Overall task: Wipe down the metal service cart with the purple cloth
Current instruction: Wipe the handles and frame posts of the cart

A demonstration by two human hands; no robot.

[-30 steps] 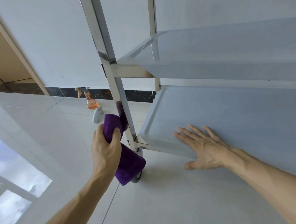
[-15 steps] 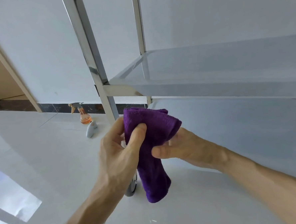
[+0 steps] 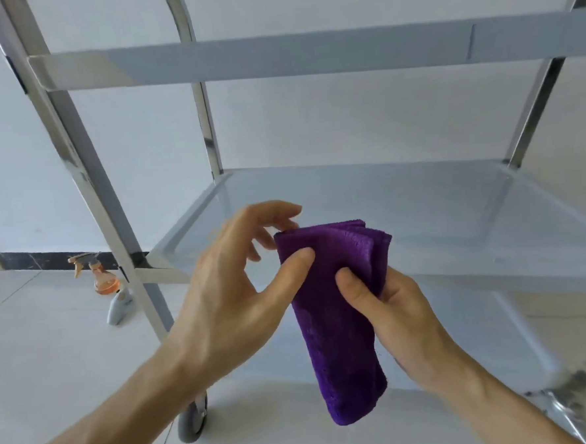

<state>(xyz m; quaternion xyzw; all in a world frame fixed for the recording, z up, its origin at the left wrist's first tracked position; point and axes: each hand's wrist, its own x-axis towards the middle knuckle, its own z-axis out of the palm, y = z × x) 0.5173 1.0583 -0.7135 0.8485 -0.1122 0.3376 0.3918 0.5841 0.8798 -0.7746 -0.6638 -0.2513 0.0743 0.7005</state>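
We hold the purple cloth (image 3: pixel 338 315) up in front of the metal cart (image 3: pixel 421 207). The cloth is folded into a long strip and hangs down in the air. It does not touch the cart.

Our right hand (image 3: pixel 390 319) grips the cloth from the side, with the thumb pressed on the front of it. Our left hand (image 3: pixel 234 294) is mostly open. Its thumb rests on the front of the cloth near the top, and its fingers (image 3: pixel 277 212) are loose by the top corner of the cloth.

The cart's middle shelf is just behind our hands. Another shelf is above it. One grey wheel (image 3: pixel 194 420) stands on the white floor (image 3: pixel 51 339).

A spray bottle (image 3: pixel 104 279) with orange liquid stands on the floor to the left, near the wall (image 3: pixel 24 169). A small white bottle (image 3: pixel 118 306) is just beside it.
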